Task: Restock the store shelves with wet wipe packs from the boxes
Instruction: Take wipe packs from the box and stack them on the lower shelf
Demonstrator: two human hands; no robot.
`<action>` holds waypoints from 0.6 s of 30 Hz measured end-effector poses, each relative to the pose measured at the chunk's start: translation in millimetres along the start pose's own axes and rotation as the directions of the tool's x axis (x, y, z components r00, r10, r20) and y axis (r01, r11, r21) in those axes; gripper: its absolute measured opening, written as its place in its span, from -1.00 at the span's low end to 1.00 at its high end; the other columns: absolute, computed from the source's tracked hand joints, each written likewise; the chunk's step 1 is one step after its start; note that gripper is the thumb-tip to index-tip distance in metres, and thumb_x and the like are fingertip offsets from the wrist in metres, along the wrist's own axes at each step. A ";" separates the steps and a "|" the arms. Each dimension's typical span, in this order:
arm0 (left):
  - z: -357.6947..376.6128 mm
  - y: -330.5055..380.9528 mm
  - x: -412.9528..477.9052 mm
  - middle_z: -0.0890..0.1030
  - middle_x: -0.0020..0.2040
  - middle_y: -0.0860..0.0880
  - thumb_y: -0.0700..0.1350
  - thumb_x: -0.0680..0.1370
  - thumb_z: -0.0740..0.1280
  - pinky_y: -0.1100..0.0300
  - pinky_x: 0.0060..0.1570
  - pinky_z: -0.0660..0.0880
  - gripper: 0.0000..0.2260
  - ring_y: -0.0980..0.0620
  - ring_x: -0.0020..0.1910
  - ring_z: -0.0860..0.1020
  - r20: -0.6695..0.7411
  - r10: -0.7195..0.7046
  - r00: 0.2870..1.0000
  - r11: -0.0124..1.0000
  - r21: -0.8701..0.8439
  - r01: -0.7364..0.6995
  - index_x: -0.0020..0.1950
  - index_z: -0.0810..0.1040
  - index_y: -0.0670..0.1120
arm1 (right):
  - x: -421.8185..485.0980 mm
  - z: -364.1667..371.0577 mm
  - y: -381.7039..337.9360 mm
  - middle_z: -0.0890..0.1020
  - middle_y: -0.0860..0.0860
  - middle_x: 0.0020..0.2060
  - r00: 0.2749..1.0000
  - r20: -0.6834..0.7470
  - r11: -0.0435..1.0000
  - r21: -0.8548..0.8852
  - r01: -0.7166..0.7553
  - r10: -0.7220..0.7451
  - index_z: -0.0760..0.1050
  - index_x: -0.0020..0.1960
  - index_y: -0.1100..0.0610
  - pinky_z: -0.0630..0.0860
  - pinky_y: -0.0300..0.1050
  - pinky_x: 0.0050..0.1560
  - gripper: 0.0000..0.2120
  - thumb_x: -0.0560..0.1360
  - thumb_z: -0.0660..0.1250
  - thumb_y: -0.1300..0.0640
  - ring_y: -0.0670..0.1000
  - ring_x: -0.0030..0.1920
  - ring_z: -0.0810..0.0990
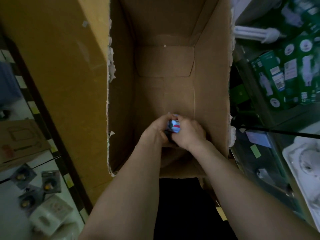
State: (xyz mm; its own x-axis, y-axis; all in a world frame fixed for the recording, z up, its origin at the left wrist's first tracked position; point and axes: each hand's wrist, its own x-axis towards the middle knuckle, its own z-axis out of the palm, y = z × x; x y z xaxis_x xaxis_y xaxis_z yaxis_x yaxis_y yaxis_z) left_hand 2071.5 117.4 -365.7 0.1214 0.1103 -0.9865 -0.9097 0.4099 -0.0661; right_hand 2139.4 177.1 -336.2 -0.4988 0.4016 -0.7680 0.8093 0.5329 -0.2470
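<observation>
I look straight down into a tall open cardboard box (166, 63) whose floor shows bare brown card. Both my arms reach deep inside it. A small wet wipe pack (174, 126), light blue with a pink stripe, sits between my hands near the box's near wall. My left hand (155, 130) grips its left side and my right hand (187, 133) closes over its right side and top. Most of the pack is hidden by my fingers. No other packs show in the box.
The box's left flap (69, 75) stands open. On the right are green light-bulb cartons (287, 78), a white bulb (256, 33) and a glass counter (270, 163). On the left a shelf (10, 196) holds small blister packs (50, 181) and a flat cardboard box (19, 141).
</observation>
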 end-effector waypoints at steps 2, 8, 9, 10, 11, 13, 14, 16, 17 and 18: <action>0.6 14.2 -21.4 0.57 -0.27 -0.12 -0.04 0.54 0.29 0.12 -0.24 0.47 -0.82 -0.04 -0.27 0.52 0.001 0.083 0.997 0.995 -0.053 -0.083 -0.14 0.52 -0.14 | -5.5 -15.4 -13.5 0.43 0.03 0.34 0.993 -0.097 0.997 0.025 0.070 -0.067 0.33 0.43 0.03 0.39 -0.02 0.28 -0.43 0.45 0.40 0.07 0.11 0.36 0.36; 6.4 39.4 -111.1 0.62 -0.06 -0.15 -0.14 0.51 0.35 0.10 -0.11 0.54 -0.75 -0.05 -0.17 0.59 0.002 0.397 0.918 0.903 -0.180 -0.391 0.16 0.54 -0.20 | -41.7 -76.5 -51.7 0.40 0.02 0.38 0.925 -0.304 0.968 0.027 0.249 -0.230 0.29 0.45 0.05 0.40 0.05 0.32 -0.40 0.46 0.38 0.08 0.10 0.39 0.33; 7.3 39.3 -126.9 0.64 -0.03 -0.15 -0.14 0.49 0.38 0.09 -0.09 0.56 -0.72 -0.06 -0.13 0.61 -0.011 0.437 0.899 0.883 -0.183 -0.432 0.17 0.55 -0.20 | -51.6 -85.4 -56.3 0.41 0.01 0.38 0.910 -0.330 0.961 0.033 0.276 -0.250 0.29 0.45 0.05 0.39 0.05 0.32 -0.40 0.45 0.38 0.08 0.09 0.39 0.34; 8.1 38.3 -143.2 0.65 0.01 -0.16 -0.14 0.47 0.41 0.08 -0.07 0.57 -0.69 -0.07 -0.08 0.63 -0.026 0.474 0.880 0.862 -0.187 -0.470 0.18 0.55 -0.20 | -62.8 -94.4 -60.5 0.41 0.00 0.38 0.893 -0.357 0.950 0.044 0.308 -0.273 0.30 0.45 0.05 0.39 0.05 0.32 -0.40 0.45 0.38 0.08 0.08 0.39 0.34; 8.4 36.7 -158.6 0.66 0.05 -0.17 -0.14 0.46 0.42 0.08 -0.06 0.58 -0.67 -0.09 -0.04 0.64 -0.034 0.511 0.859 0.839 -0.197 -0.507 0.19 0.55 -0.19 | -74.9 -103.5 -64.5 0.42 -0.01 0.37 0.869 -0.391 0.936 0.049 0.350 -0.304 0.31 0.44 0.05 0.40 0.04 0.32 -0.40 0.44 0.38 0.09 0.08 0.39 0.34; 8.9 31.4 -189.7 0.66 0.09 -0.19 -0.12 0.45 0.43 0.06 -0.03 0.60 -0.63 -0.11 0.04 0.65 -0.029 0.583 0.812 0.786 -0.231 -0.573 0.23 0.56 -0.19 | -101.4 -122.3 -72.6 0.44 -0.04 0.35 0.805 -0.461 0.902 0.022 0.431 -0.374 0.34 0.42 0.05 0.41 0.02 0.29 -0.42 0.42 0.37 0.10 0.06 0.39 0.34; 9.1 28.0 -205.7 0.66 0.10 -0.19 -0.11 0.45 0.43 0.04 0.00 0.60 -0.61 -0.11 0.06 0.64 -0.025 0.618 0.786 0.757 -0.249 -0.604 0.25 0.56 -0.19 | -116.0 -131.4 -76.9 0.42 -0.05 0.37 0.780 -0.479 0.887 0.003 0.462 -0.404 0.33 0.44 0.04 0.40 0.00 0.30 -0.41 0.43 0.36 0.10 0.04 0.40 0.31; 9.7 20.7 -240.2 0.66 0.11 -0.19 -0.11 0.47 0.40 0.04 0.02 0.59 -0.63 -0.11 0.06 0.64 -0.022 0.685 0.728 0.696 -0.278 -0.662 0.25 0.56 -0.20 | -144.2 -148.1 -86.5 0.37 -0.08 0.41 0.734 -0.499 0.858 -0.036 0.513 -0.460 0.29 0.46 0.03 0.34 -0.02 0.34 -0.40 0.45 0.35 0.11 0.00 0.43 0.24; 9.6 16.8 -259.7 0.66 0.09 -0.19 -0.13 0.48 0.39 0.06 -0.02 0.59 -0.67 -0.10 0.01 0.65 -0.025 0.717 0.697 0.661 -0.297 -0.690 0.22 0.57 -0.21 | -157.9 -155.9 -92.2 0.36 -0.09 0.41 0.705 -0.514 0.839 -0.056 0.541 -0.489 0.29 0.46 0.03 0.33 -0.03 0.35 -0.41 0.45 0.35 0.11 -0.01 0.44 0.23; 8.8 12.6 -280.0 0.67 0.03 -0.18 -0.15 0.50 0.38 0.09 -0.08 0.59 -0.71 -0.08 -0.07 0.66 -0.033 0.749 0.662 0.621 -0.314 -0.718 0.18 0.58 -0.22 | -170.9 -163.3 -98.5 0.37 -0.09 0.41 0.667 -0.534 0.814 -0.072 0.576 -0.519 0.31 0.45 0.03 0.33 -0.04 0.35 -0.41 0.44 0.35 0.11 -0.01 0.44 0.24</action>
State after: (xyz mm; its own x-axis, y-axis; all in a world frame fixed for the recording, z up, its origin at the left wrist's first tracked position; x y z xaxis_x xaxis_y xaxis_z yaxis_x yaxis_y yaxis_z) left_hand 2029.5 99.6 -89.0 -0.6138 0.3504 -0.7074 -0.7769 -0.1091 0.6201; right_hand 2094.3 177.6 -84.2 -0.9188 0.3886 -0.0690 0.3492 0.7188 -0.6011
